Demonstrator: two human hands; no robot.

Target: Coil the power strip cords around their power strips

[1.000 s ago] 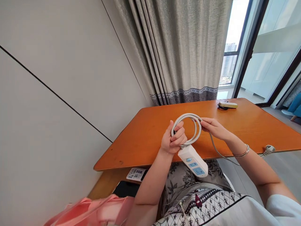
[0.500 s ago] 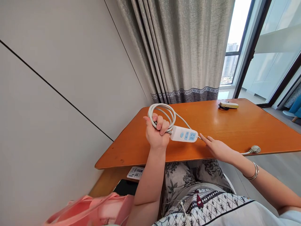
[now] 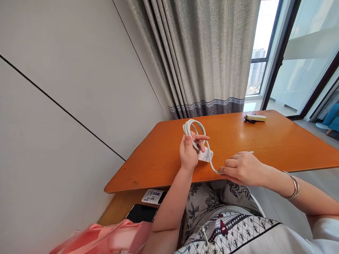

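My left hand (image 3: 190, 151) is closed around the coiled white cord (image 3: 188, 126) of a power strip, above the near part of the table. The coil's loops stand up over the fingers. Just right of that hand hangs the white power strip (image 3: 206, 155), partly hidden by the fingers and the cord; its sockets do not show clearly. A length of cord runs down from the coil to my right hand (image 3: 239, 168), whose fingers pinch it near the table's front edge. A small pale tip pokes out beyond the right knuckles; I cannot make out what it is.
The orange-brown wooden table (image 3: 164, 158) spans the view. A second power strip (image 3: 255, 118) with a black cord lies at its far right. Below the left edge are a dark phone (image 3: 141, 213), a white labelled box (image 3: 151, 196) and a pink bag (image 3: 127, 236). A curtain (image 3: 212, 63) hangs behind.
My left hand has shifted right and turned, tilting the power strip so its socket face no longer shows clearly. My right hand has gone from outstretched fingers to pinching the cord, lower down.
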